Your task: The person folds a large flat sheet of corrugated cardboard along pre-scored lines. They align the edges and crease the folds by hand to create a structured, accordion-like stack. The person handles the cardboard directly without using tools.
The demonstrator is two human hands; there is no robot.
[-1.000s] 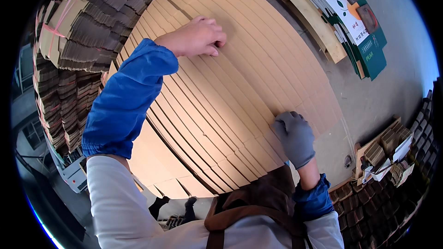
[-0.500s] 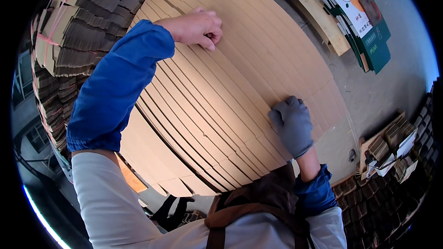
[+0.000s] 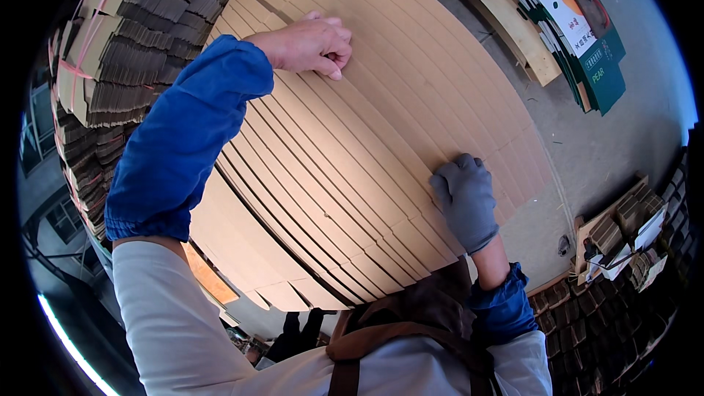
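Brown cardboard sheets (image 3: pixel 315 154) lie fanned out in front of me, overlapping so that only a long strip of each one shows. My bare left hand (image 3: pixel 315 45) has its fingers curled against an edge in the upper part of the fan. My right hand (image 3: pixel 467 204), in a grey glove, is closed at the same strip's nearer right end, thumb along the edge. Both hands appear to pinch a cardboard sheet; the fingertips are partly hidden. Blue sleeve covers are on both my arms.
Tall bundles of flat cardboard (image 3: pixel 136 51), tied with pink string, rise at the left. Green printed cartons (image 3: pixel 598 73) lie beside a wooden board (image 3: pixel 506 18) at the upper right. A wooden crate (image 3: pixel 587 249) with cardboard pieces stands at the right. Dark legs (image 3: pixel 297 334) show below.
My hands stay almost in place on the cardboard. The view shifts slightly, and the dark legs near the lower edge have moved right.
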